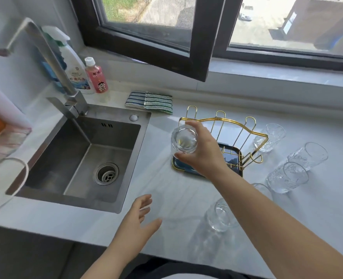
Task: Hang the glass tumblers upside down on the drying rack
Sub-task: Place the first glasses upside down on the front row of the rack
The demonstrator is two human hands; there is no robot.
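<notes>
The right hand [201, 152], fingers clasped around one glass tumbler [184, 140], holds it base-up over the left end of the gold drying rack [225, 137], while the left hand [140, 216] hovers with fingers released above the bench [166, 190], nearer the person than the rack, and five more tumblers [287, 177] lie right of the rack.

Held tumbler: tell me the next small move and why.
Probably lower the tumbler, base up in the right hand, onto the nearest gold prong of the drying rack. It hangs at the rack's left end and every visible prong looks bare; the left hand is empty.
</notes>
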